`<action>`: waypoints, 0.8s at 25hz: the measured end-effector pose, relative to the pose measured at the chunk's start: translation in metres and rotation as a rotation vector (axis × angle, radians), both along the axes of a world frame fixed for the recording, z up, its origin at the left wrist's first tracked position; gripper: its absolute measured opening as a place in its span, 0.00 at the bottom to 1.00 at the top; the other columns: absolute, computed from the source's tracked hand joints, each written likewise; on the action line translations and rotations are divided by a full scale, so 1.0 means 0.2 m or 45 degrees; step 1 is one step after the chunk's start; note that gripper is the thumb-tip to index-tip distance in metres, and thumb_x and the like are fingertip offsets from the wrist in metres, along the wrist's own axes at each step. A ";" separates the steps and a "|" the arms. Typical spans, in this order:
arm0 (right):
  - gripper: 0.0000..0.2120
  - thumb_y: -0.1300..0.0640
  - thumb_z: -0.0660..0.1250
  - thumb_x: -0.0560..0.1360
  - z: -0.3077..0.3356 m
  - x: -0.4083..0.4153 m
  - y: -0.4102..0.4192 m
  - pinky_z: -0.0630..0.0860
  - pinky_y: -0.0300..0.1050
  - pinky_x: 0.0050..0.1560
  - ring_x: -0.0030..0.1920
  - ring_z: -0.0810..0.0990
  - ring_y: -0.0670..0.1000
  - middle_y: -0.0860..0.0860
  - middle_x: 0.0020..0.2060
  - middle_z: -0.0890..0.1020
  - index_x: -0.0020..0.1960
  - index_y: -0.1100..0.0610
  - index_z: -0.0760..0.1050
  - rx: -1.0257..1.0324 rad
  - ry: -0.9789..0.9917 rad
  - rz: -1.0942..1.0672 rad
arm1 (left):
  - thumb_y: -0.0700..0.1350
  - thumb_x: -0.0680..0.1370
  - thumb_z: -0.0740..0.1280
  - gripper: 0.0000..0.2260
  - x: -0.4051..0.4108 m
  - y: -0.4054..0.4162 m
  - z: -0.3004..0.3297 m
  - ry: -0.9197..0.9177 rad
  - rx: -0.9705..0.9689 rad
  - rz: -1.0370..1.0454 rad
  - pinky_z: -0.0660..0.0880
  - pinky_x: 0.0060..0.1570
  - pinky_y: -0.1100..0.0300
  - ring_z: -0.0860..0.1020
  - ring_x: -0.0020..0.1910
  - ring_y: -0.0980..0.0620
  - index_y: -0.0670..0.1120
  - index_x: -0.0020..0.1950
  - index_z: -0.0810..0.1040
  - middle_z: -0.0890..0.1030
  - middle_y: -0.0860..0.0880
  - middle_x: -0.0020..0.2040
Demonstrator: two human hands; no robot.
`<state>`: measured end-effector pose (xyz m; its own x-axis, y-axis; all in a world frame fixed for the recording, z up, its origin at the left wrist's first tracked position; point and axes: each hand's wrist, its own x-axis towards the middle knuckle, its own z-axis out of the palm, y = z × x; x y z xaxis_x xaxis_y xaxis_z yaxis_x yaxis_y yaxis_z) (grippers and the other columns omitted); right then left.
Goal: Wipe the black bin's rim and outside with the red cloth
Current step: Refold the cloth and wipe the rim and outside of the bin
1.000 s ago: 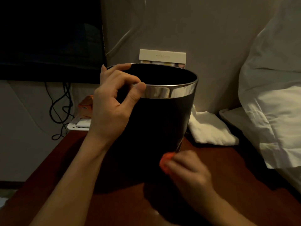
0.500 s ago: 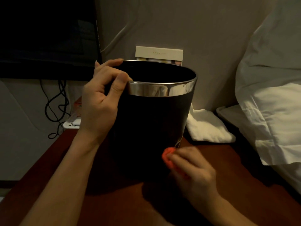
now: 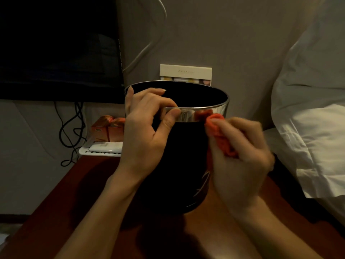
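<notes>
The black bin [image 3: 179, 165] stands upright on the reddish desk [image 3: 78, 193], in front of a dark screen [image 3: 56, 45] and beside white bedding [image 3: 313, 113]. The left hand [image 3: 147, 135] grips the bin's chrome rim [image 3: 188, 114], thumb on the outer band and fingers curled over the edge. The right hand [image 3: 240, 156] clutches the bunched red cloth [image 3: 218, 131], pressing it against the rim's near right side.

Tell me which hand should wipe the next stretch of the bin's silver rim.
Right. The right hand already grips the red cloth, pressed against the silver rim of the black bin. The left hand pinches the rim's left side, steadying it, so it is probably best kept there.
</notes>
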<state>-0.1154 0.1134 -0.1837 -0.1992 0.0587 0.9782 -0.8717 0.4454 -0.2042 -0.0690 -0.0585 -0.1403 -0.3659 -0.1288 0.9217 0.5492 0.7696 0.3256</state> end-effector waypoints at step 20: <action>0.10 0.61 0.71 0.78 -0.24 -0.04 0.12 0.71 0.30 0.57 0.51 0.78 0.49 0.53 0.52 0.77 0.58 0.64 0.82 0.021 -0.148 0.044 | 0.54 0.76 0.64 0.13 0.01 0.12 0.00 -0.060 -0.259 0.187 0.49 0.72 0.45 0.70 0.63 0.53 0.47 0.54 0.77 0.77 0.53 0.53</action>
